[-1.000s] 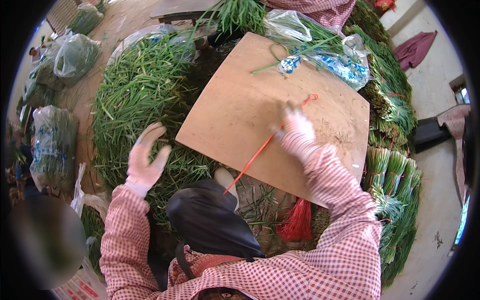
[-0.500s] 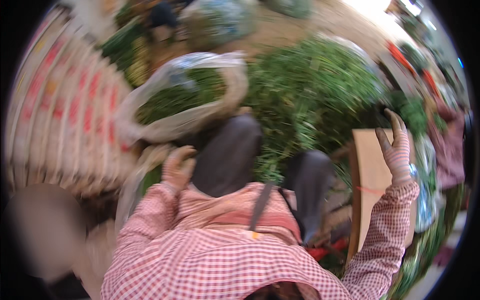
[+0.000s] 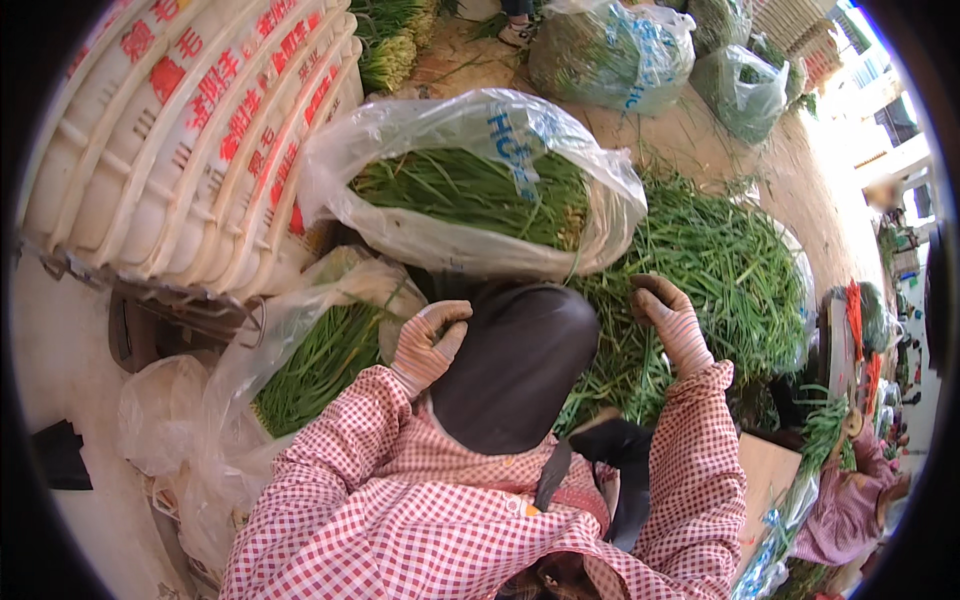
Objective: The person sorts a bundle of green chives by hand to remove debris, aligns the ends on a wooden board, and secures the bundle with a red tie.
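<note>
My left hand [image 3: 430,346], in a striped work glove, hovers beside my dark-trousered knee [image 3: 515,370]. Its fingers are bent, with a gap to the thumb and nothing between them. On the other side of the knee, my right hand [image 3: 672,322], gloved alike, is at the near edge of a large loose heap of long, chive-like greens [image 3: 720,250]. Its fingers are half curled, with no stalk visible in them. Beyond the knee, an open clear plastic bag [image 3: 350,212] holds neatly laid greens [image 3: 470,190]. Another open bag [image 3: 235,400] of greens lies left of my left hand.
Stacked white baskets with red markings [image 3: 190,130] rise at the left. Filled plastic bags [image 3: 610,60] sit on the floor at the back. A wooden board [image 3: 765,480] is right of my right arm; past it, another person in a checked sleeve [image 3: 850,510] holds greens.
The view has swung right. My right hand has come inward from over the wooden board to the heap of greens. My left hand stays near the knee.
</note>
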`<state>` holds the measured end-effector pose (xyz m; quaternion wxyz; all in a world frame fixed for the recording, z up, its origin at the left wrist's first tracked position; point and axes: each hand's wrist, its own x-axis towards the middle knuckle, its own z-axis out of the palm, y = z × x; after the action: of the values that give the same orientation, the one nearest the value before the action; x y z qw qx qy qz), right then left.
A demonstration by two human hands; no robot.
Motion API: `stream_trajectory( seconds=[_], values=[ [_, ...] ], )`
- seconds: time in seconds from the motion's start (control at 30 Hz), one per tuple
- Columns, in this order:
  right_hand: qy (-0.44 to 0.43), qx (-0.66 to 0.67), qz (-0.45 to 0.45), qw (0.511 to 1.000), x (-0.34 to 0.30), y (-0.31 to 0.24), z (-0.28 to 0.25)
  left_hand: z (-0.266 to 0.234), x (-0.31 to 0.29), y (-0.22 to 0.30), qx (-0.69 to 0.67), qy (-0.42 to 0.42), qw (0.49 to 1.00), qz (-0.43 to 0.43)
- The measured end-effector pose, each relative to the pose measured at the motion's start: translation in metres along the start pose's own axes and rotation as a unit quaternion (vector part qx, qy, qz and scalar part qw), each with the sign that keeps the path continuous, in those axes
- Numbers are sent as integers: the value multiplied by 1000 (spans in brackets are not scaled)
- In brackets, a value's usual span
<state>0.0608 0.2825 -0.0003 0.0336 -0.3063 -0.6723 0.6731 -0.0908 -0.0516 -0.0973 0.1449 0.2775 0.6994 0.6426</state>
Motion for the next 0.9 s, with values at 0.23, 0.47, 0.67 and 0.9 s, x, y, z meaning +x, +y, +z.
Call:
stream_trajectory(
  seconds=[0.23, 0.47, 0.67, 0.9],
  values=[
    [75, 34, -17, 996, 167, 6, 62, 8, 132, -39, -20, 83, 995, -60],
    [-61, -512, 23, 857, 286, -107, 149, -17, 223, -53, 162, -69, 971, -162],
    [-112, 51, -187, 975, 364, -169, 134, -206, 350, -89, 207, 248, 919, -226],
    [-298, -460, -183, 816, 345, -106, 186, -232, 330, -74, 344, 277, 882, -165]
  ],
)
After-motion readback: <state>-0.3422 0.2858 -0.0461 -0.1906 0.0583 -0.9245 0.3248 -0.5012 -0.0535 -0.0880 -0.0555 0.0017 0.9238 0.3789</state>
